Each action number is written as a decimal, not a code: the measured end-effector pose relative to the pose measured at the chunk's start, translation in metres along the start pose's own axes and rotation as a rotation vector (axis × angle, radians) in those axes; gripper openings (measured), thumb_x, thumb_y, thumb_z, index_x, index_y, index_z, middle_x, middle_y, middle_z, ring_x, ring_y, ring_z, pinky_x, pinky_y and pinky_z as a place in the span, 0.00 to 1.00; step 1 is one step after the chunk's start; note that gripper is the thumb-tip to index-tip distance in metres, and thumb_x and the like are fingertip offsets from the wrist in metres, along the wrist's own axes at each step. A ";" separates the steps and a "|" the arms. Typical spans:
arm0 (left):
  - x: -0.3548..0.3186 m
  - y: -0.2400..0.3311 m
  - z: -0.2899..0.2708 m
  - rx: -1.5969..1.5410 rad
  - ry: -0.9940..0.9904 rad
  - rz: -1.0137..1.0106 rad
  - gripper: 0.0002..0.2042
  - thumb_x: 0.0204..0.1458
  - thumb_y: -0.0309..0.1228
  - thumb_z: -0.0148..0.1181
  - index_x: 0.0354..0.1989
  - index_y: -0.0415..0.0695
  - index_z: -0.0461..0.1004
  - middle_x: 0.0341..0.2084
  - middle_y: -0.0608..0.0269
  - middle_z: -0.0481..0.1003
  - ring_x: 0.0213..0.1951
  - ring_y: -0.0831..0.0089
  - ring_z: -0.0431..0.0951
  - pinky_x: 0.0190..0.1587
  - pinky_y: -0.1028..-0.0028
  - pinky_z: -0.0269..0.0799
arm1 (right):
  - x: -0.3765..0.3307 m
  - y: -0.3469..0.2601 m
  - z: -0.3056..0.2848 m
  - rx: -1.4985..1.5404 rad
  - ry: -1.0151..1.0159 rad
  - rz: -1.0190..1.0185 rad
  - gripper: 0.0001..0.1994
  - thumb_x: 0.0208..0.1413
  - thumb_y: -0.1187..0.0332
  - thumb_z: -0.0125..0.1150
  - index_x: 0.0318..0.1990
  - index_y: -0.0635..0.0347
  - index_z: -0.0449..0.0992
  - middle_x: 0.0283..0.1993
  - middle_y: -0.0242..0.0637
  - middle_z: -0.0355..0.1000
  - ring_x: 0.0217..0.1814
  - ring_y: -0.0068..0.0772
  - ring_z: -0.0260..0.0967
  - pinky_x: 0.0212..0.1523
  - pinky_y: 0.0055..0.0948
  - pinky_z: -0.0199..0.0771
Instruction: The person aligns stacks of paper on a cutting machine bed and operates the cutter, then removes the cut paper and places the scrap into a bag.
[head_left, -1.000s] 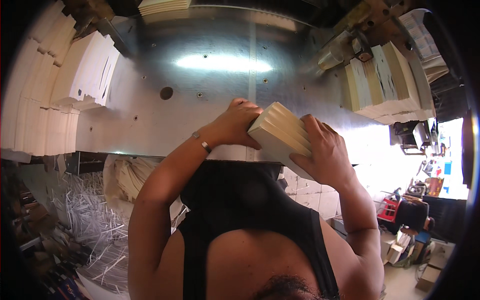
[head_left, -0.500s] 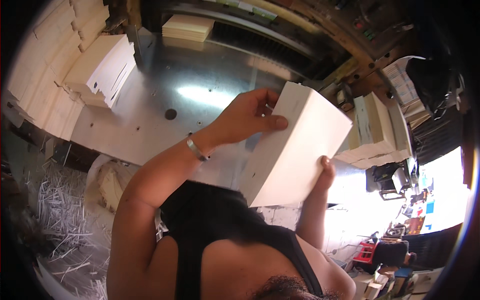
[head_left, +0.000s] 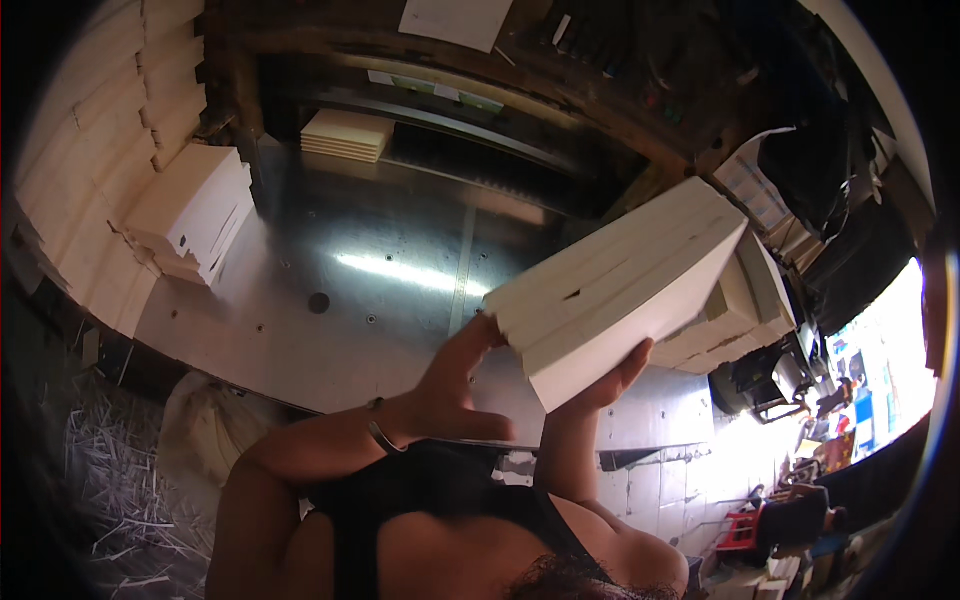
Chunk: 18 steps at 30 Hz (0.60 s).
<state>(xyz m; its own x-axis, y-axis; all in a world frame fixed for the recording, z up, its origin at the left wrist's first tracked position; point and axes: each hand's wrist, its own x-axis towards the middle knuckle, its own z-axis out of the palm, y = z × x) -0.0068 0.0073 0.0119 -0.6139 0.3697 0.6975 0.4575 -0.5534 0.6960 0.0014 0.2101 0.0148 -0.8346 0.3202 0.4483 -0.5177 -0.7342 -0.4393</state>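
A thick stack of cream-white paper (head_left: 620,275) is held tilted above the metal table, its long layered side facing up. My right hand (head_left: 608,385) grips it from below, the thumb lying on its near face. At the left end of the stack is my left hand (head_left: 455,390), its thumb and fingers spread apart. The left fingertips reach the stack's left corner, but whether they press on it I cannot tell. A metal bracelet (head_left: 382,430) circles my left wrist.
The shiny metal table (head_left: 390,330) has small holes. Tall paper stacks (head_left: 85,170) and a smaller stack (head_left: 190,205) stand left. A thin pile (head_left: 345,135) lies at the back, more paper (head_left: 735,310) on the right. Shredded strips (head_left: 130,480) cover the lower left; a person (head_left: 790,520) is lower right.
The paper stack has turned from upright to lying more sideways, its layered side now up. My left hand has let go of its top and moved down to its left end.
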 end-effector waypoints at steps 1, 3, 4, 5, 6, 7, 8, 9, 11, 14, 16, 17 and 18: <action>0.002 0.000 0.005 0.238 0.012 0.053 0.50 0.43 0.51 0.82 0.68 0.36 0.59 0.60 0.54 0.67 0.63 0.66 0.67 0.68 0.63 0.60 | 0.002 0.001 0.003 0.003 -0.014 0.001 0.34 0.70 0.44 0.45 0.72 0.60 0.60 0.71 0.44 0.65 0.71 0.46 0.66 0.68 0.48 0.70; 0.009 -0.003 0.020 0.228 0.042 0.021 0.52 0.43 0.48 0.83 0.69 0.36 0.55 0.59 0.54 0.66 0.65 0.65 0.65 0.68 0.62 0.60 | 0.005 0.005 0.008 0.024 -0.032 -0.089 0.33 0.70 0.44 0.43 0.71 0.60 0.61 0.70 0.44 0.65 0.70 0.45 0.66 0.68 0.48 0.69; 0.011 -0.004 0.024 0.185 0.086 -0.023 0.51 0.43 0.47 0.83 0.69 0.37 0.55 0.60 0.54 0.65 0.65 0.65 0.65 0.68 0.62 0.60 | 0.007 0.006 0.012 -0.004 -0.083 -0.125 0.31 0.71 0.46 0.41 0.70 0.60 0.62 0.69 0.45 0.66 0.70 0.45 0.66 0.67 0.49 0.70; 0.014 -0.006 0.028 0.141 0.129 -0.066 0.51 0.44 0.46 0.82 0.69 0.37 0.55 0.61 0.53 0.64 0.65 0.64 0.65 0.68 0.62 0.60 | 0.007 0.006 0.016 0.001 -0.096 -0.120 0.31 0.71 0.46 0.41 0.70 0.60 0.62 0.69 0.45 0.66 0.70 0.45 0.66 0.67 0.49 0.70; 0.016 -0.006 0.031 0.124 0.126 -0.069 0.49 0.47 0.43 0.81 0.70 0.37 0.54 0.63 0.52 0.63 0.67 0.64 0.63 0.68 0.62 0.60 | 0.006 0.006 0.021 0.024 -0.160 -0.149 0.31 0.72 0.46 0.40 0.70 0.60 0.63 0.69 0.45 0.66 0.70 0.46 0.66 0.67 0.50 0.70; 0.018 -0.007 0.034 0.132 0.131 -0.061 0.49 0.47 0.43 0.81 0.70 0.37 0.54 0.63 0.52 0.63 0.67 0.64 0.63 0.68 0.62 0.60 | 0.005 0.006 0.022 0.047 -0.222 -0.180 0.30 0.72 0.47 0.40 0.69 0.61 0.63 0.68 0.46 0.67 0.69 0.47 0.66 0.67 0.51 0.70; 0.021 -0.008 0.036 0.092 0.144 -0.084 0.47 0.48 0.42 0.80 0.70 0.37 0.55 0.64 0.51 0.63 0.67 0.64 0.63 0.68 0.62 0.61 | 0.005 0.007 0.011 0.068 -0.236 -0.224 0.29 0.72 0.48 0.40 0.68 0.61 0.65 0.68 0.47 0.67 0.68 0.48 0.67 0.65 0.53 0.71; 0.021 -0.009 0.036 0.056 0.158 -0.109 0.46 0.49 0.41 0.79 0.70 0.37 0.56 0.65 0.51 0.63 0.67 0.64 0.63 0.67 0.62 0.62 | 0.005 0.007 0.016 0.077 -0.243 -0.220 0.29 0.72 0.48 0.40 0.68 0.61 0.65 0.68 0.47 0.67 0.68 0.48 0.67 0.65 0.53 0.71; 0.021 -0.010 0.034 0.062 0.153 -0.116 0.44 0.50 0.40 0.78 0.70 0.37 0.57 0.64 0.50 0.64 0.66 0.64 0.65 0.66 0.63 0.63 | 0.002 0.007 0.029 0.158 -0.299 -0.241 0.29 0.72 0.48 0.41 0.68 0.62 0.66 0.67 0.47 0.68 0.68 0.48 0.68 0.64 0.53 0.72; 0.023 -0.002 0.035 0.084 0.183 -0.075 0.36 0.50 0.35 0.78 0.65 0.37 0.65 0.58 0.54 0.72 0.59 0.66 0.72 0.60 0.65 0.70 | 0.001 0.003 0.025 0.120 -0.361 -0.259 0.27 0.71 0.50 0.46 0.66 0.62 0.69 0.65 0.47 0.70 0.67 0.50 0.69 0.64 0.54 0.72; 0.023 0.005 0.034 0.107 0.228 -0.027 0.31 0.50 0.32 0.78 0.61 0.37 0.71 0.52 0.58 0.77 0.53 0.68 0.77 0.56 0.66 0.74 | -0.001 0.000 0.027 0.153 -0.363 -0.210 0.26 0.69 0.52 0.49 0.65 0.62 0.70 0.64 0.48 0.71 0.66 0.50 0.69 0.64 0.55 0.71; 0.023 0.008 0.031 0.109 0.208 -0.020 0.32 0.50 0.33 0.77 0.61 0.37 0.70 0.52 0.57 0.77 0.54 0.68 0.77 0.56 0.67 0.73 | -0.001 -0.002 0.027 0.181 -0.364 -0.166 0.25 0.68 0.54 0.52 0.63 0.62 0.72 0.63 0.48 0.72 0.66 0.51 0.70 0.65 0.56 0.70; 0.021 0.011 0.027 0.116 0.189 -0.011 0.33 0.50 0.33 0.77 0.62 0.36 0.68 0.52 0.56 0.76 0.55 0.68 0.76 0.57 0.67 0.73 | -0.001 -0.004 0.025 0.191 -0.366 -0.160 0.25 0.68 0.54 0.52 0.63 0.62 0.72 0.63 0.48 0.72 0.66 0.51 0.70 0.65 0.56 0.70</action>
<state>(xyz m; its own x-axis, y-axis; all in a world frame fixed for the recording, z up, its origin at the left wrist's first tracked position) 0.0030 0.0292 0.0393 -0.7240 0.2229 0.6529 0.5143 -0.4563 0.7261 0.0088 0.1974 0.0354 -0.6070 0.2308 0.7604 -0.5624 -0.8008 -0.2058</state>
